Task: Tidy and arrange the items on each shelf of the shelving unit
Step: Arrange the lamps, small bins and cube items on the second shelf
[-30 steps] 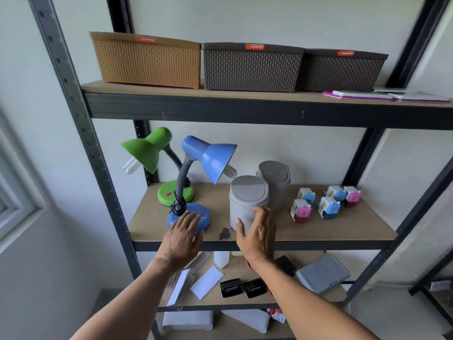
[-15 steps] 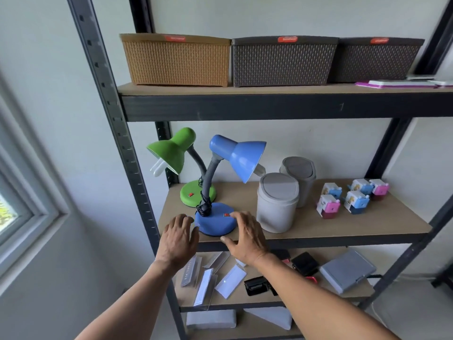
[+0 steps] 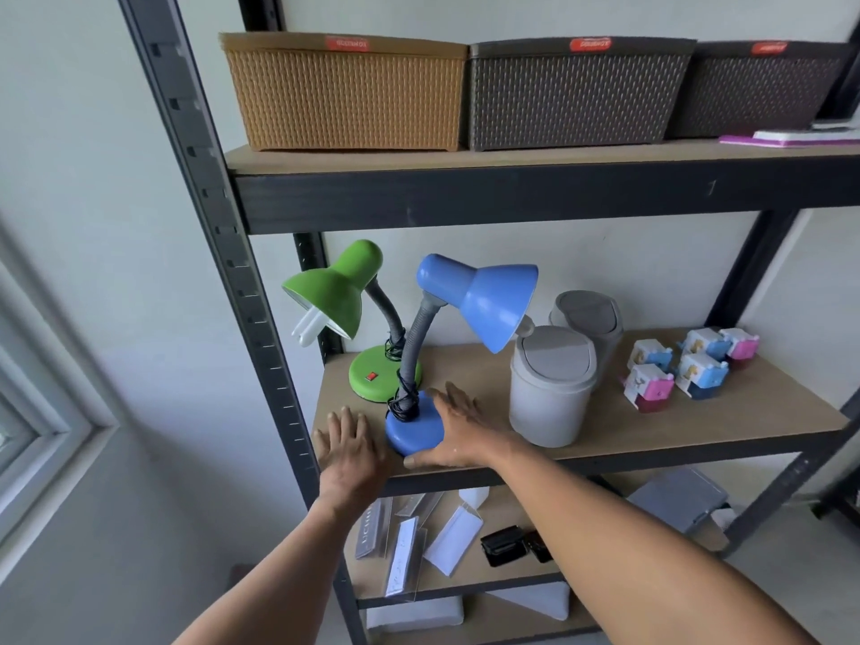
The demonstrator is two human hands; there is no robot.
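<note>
Nearest the camera, two bare forearms reach up from the bottom edge toward the middle shelf (image 3: 605, 439) of the shelving unit (image 3: 195, 146). The left hand (image 3: 351, 451) lies flat at the shelf's front edge, fingers straight and spread, holding nothing, just at 9 o'clock of the blue lamp (image 3: 446, 346). The right hand (image 3: 458, 428) cups the round blue base from its 3 o'clock side, fingers lying over the top and rear of the base and the thumb along its front, so the base sits between the two hands at the front left of the shelf. The lamp stands upright, a dark cord wound round the foot of its grey neck, its shade tipped toward 4 o'clock.

At 11 o'clock of the blue base, just behind it, stands the green lamp (image 3: 358, 328), its shade aimed toward 8 o'clock with a white bulb sticking out. At 3 o'clock of the right hand stands a grey lidded bin (image 3: 551, 393), with a second grey bin (image 3: 588, 316) just behind it. Farther toward 3 o'clock sits a cluster of small pink and blue boxes (image 3: 693, 365).

Below, the lower shelf (image 3: 512, 574) carries clear sign holders (image 3: 405, 547), a black clip (image 3: 507, 544) and a grey case (image 3: 679, 498).

Farthest up, at 12 o'clock, the top shelf (image 3: 512, 155) holds a tan basket (image 3: 344, 93) and two dark baskets (image 3: 577, 93) side by side.
</note>
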